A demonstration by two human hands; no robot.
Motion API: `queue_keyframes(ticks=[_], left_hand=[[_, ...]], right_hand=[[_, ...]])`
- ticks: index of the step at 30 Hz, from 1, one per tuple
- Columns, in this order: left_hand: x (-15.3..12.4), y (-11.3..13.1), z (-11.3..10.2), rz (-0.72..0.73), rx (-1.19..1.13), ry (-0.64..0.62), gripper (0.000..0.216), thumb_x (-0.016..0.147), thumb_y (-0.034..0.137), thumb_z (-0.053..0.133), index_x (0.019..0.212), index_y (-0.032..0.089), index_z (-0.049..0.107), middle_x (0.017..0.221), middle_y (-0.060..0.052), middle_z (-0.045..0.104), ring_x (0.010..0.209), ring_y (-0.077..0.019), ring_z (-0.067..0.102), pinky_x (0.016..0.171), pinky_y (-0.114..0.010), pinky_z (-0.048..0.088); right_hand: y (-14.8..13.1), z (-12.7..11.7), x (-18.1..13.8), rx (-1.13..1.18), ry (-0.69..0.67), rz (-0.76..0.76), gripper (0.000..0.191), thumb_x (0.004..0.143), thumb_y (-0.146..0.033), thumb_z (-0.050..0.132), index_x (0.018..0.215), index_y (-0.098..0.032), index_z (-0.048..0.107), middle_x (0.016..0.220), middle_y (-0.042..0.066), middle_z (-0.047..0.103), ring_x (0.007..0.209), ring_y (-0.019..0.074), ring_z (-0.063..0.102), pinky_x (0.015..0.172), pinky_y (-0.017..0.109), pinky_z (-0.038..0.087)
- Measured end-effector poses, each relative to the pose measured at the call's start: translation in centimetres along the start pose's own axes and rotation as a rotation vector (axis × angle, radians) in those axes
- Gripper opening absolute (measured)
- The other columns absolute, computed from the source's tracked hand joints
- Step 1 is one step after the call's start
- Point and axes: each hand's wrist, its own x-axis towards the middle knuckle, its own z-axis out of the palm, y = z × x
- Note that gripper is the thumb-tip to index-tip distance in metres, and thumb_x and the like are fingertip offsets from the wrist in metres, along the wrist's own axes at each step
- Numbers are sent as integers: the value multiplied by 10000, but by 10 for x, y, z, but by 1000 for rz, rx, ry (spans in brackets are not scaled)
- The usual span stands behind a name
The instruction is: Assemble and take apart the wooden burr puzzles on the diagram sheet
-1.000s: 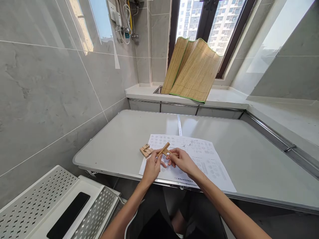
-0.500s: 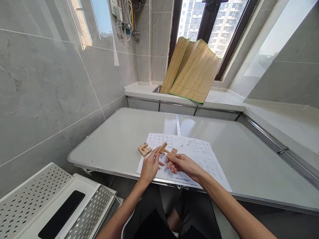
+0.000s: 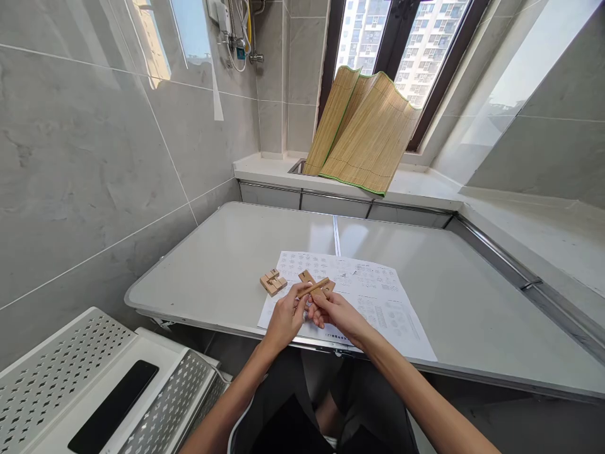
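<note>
Over the front of a printed sheet (image 3: 394,315), both hands meet at light wooden puzzle pieces. My left hand (image 3: 285,320) pinches a slim wooden puzzle stick (image 3: 316,287), which slants up to the right. My right hand (image 3: 344,317) has its fingers closed on a notched wooden puzzle piece (image 3: 327,289), just behind and beneath the stick. Another wooden end (image 3: 306,277) shows beyond the stick; whether it is part of the same piece I cannot tell. Left of my hands, a small block of fitted wooden pieces (image 3: 273,282) sits at the sheet's left edge.
The sheet lies on a white folding table (image 3: 212,265) with a centre seam. A black phone (image 3: 113,407) rests on a white perforated unit (image 3: 61,372) at lower left. Tiled wall (image 3: 94,157) borders the left; a bamboo mat (image 3: 368,139) leans at the window.
My hands have come closer together. The stick in my left hand has turned to lie across the notched piece. My view has shifted slightly; the fitted block stays put.
</note>
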Motion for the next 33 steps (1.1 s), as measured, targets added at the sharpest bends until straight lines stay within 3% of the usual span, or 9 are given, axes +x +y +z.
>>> queue_keyframes(ticks=[11, 16, 23, 26, 29, 33], left_hand=[[1, 1, 0, 21, -24, 50, 226, 1053, 325, 488, 1192, 240, 644, 917, -54, 758, 848, -239, 725, 816, -337, 537], [1, 1, 0, -2, -74, 55, 210, 1038, 329, 513, 1165, 240, 654, 955, -59, 766, 854, -233, 720, 818, -334, 539], [1, -3, 5, -96, -267, 102, 338, 997, 440, 605, 1242, 241, 485, 1175, -89, 706, 644, -134, 686, 559, -244, 513], [7, -5, 4, -112, -364, 147, 378, 977, 445, 622, 1223, 243, 417, 1231, -107, 675, 714, -136, 707, 560, -227, 495], [13, -7, 0, -121, -440, 153, 350, 1008, 507, 561, 1186, 214, 488, 1190, -120, 699, 800, -162, 708, 600, -245, 498], [17, -10, -6, -130, -528, 125, 499, 1003, 613, 560, 1241, 179, 623, 1295, -156, 705, 1062, -233, 719, 856, -321, 539]], right_hand=[[6, 7, 6, 1, 9, -49, 567, 759, -711, 802, 854, -198, 579, 708, 4, 691, 568, 126, 597, 558, 273, 457], [9, 9, 6, 32, 42, -62, 581, 738, -718, 813, 868, -198, 591, 713, 3, 690, 552, 126, 580, 540, 273, 444], [-4, 7, 6, 186, 87, -76, 482, 792, -611, 822, 938, -198, 620, 726, -14, 646, 581, 121, 547, 547, 262, 399], [-12, 4, 3, 281, 36, -40, 375, 813, -503, 812, 901, -193, 619, 667, -38, 549, 551, 106, 459, 528, 256, 365], [-14, 3, -4, 352, -33, -3, 283, 848, -430, 748, 809, -206, 579, 601, -71, 389, 505, 100, 307, 486, 250, 320], [-6, 5, -10, 431, -97, 21, 241, 882, -387, 679, 761, -223, 549, 582, -93, 223, 501, 116, 158, 438, 237, 273]])
